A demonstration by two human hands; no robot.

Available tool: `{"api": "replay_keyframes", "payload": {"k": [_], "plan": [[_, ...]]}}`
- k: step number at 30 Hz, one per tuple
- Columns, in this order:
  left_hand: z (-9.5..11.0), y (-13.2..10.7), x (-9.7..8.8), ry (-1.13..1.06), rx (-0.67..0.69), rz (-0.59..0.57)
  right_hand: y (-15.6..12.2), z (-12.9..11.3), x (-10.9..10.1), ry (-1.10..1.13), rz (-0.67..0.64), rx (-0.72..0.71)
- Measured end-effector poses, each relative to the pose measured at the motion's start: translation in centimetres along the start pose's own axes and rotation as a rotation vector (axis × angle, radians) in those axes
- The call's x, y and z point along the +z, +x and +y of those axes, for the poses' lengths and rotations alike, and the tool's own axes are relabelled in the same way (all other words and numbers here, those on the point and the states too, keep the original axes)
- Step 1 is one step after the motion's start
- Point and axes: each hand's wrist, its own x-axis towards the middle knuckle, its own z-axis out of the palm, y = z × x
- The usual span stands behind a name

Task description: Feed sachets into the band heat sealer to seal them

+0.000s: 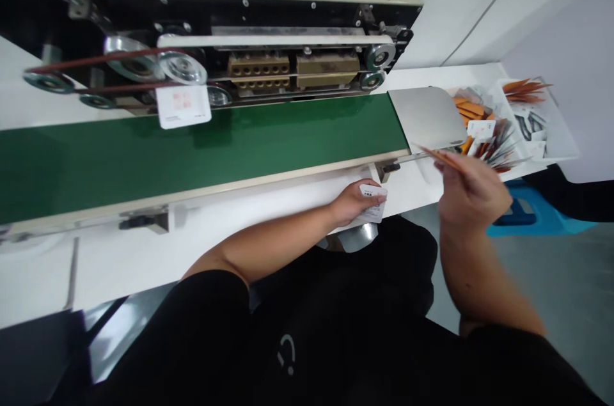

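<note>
1. Band sealer (307, 54) fills the far side, its pulleys, belts and brass-coloured blocks exposed above a green conveyor belt (192, 153) stretching left across the white table (119, 265).
2. White tray (561, 150) sits at far right beyond a steel plate (426, 115), heaped with orange and white packets. A printed white sachet (182, 107) hangs at the sealer's belt edge.
3. Left hand (354, 203) rests near the conveyor's near edge, holding a small white sachet (373, 206). It looks light, thin and flexible, so it is best held by a flat edge.
4. Right hand (472, 192) is raised to the right, near the tray, holding a few slim orange strips (444, 158). They look light and whippy, and easiest to pinch at one end.
5. Left fingers (377, 196) close together against the sachet; right fingers (444, 166) press together on the strips, slightly blurred.
</note>
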Motion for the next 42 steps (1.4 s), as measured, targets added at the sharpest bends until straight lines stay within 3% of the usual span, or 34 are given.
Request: {"api": "replay_keyframes", "payload": {"k": [2,5,9,15,22,27,30,34,38,42], "plan": [[0.2,0.0,0.1,0.012,-0.001,0.007,4.0,1.1,0.3,-0.140,0.052,-0.247],[0.4,-0.1,0.2,0.016,-0.005,0.007,9.4,2.7,2.1,-0.265,-0.016,-0.411],[0.4,-0.1,0.2,0.017,0.006,0.018,13.9,3.6,4.9,-0.461,-0.192,-0.381],[0.0,0.1,-0.1,0.005,-0.019,0.022,15.4,3.8,7.9,-0.571,-0.300,-0.361],[-0.1,0.3,-0.2,0.000,-0.026,0.011,15.0,3.7,10.5,-0.486,-0.323,-0.407],[0.1,0.2,-0.1,-0.007,-0.027,0.011,14.3,2.1,10.8,-0.477,-0.315,-0.481],[0.0,0.2,-0.1,-0.008,-0.033,0.020,13.6,1.0,9.3,-0.448,-0.323,-0.509],[-0.1,0.2,-0.1,0.005,-0.032,0.033,11.2,-0.5,5.2,-0.375,-0.283,-0.429],[0.5,-0.3,0.2,-0.021,-0.012,0.040,5.9,-2.6,0.9,-0.233,-0.329,-0.371],[1.1,-0.6,0.4,-0.059,-0.030,0.064,-0.2,-3.6,-0.5,-0.006,-0.367,-0.337]]}}
